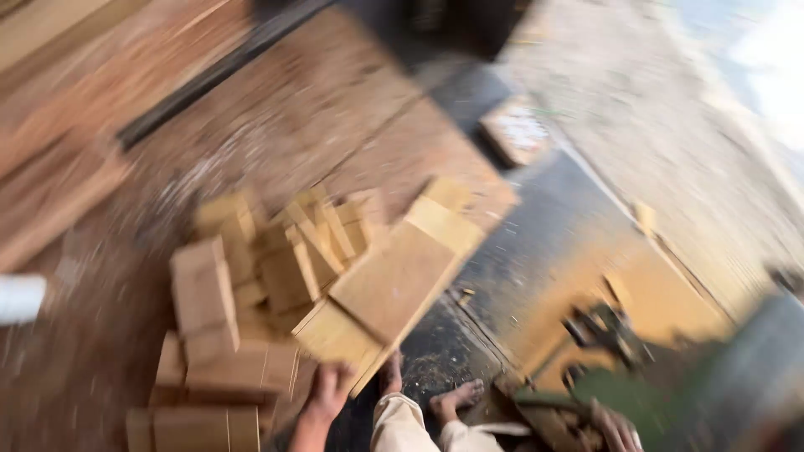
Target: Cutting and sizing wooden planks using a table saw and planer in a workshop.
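The whole view is smeared by motion, so fine detail is lost. The broad brown sawdust-strewn floor (pixel 318 117) fills the frame from nine to twelve o'clock. At about four o'clock stands a yellow machine body with a dark flat top (pixel 578 276), a green part just below it near five o'clock.

Left of centre, from seven to ten o'clock, lies a loose heap of pale cut wooden blocks (pixel 226 318), some stacked flat, some tipped on edge. Leaning across the heap's right side, at the middle of the frame, is a wide pale rectangular wooden board (pixel 394 280), tilted, its lower end down towards six o'clock and its upper end pointing to about one o'clock, with a second, like piece under its lower end.

At one o'clock a small square wooden offcut dusted with sawdust (pixel 517 130) lies well apart from the heap. A white blurred object (pixel 18 297) shows at the nine o'clock edge.

At six o'clock the left hand (pixel 328 389) reaches up to the board's lower end and touches it there; whether the fingers are closed on it cannot be told. The right hand (pixel 615 428) sits at five o'clock by the green part, too blurred to read its grip. Between them a bare foot (pixel 456 400) rests on the floor beside a pale trouser leg.
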